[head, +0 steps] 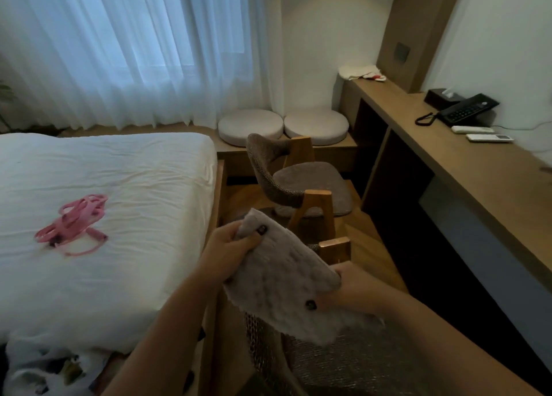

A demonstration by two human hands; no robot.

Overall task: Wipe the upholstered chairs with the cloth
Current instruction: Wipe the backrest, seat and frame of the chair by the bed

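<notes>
Bed (98,186), 9 o'clock: white sheet, a pink strap tangle (73,223) lying on it, well apart from the work.

Left hand (230,246), just left of centre: closed on the upper-left corner of the cloth (283,279), thumb on top, dark-painted nail visible, fingers curled beneath.

Cloth at centre: grey, fluffy, held stretched between both hands above the near chair (328,362) at 6 o'clock. Whether it touches the chair's backrest cannot be told; it covers that spot.

Judgement on handling: light, soft, limp; it sags where unsupported and will bunch under a one-point pinch. Pile looks grippy, not slippery, not fragile. Best hold: fold it into a pad and keep a flat palm behind it, or hold two opposite edges as now for drawing it along a curved backrest.

Right hand (355,288), 5 o'clock: closed on the cloth's right edge, thumb over the top, fingers hidden under the fabric.

Far chair (298,183), 12 o'clock of the hands: brown woven seat and curved back, wooden legs, untouched by either hand.

Desk (466,168), 2 o'clock: telephone (466,110), two remotes, tissue box.
</notes>
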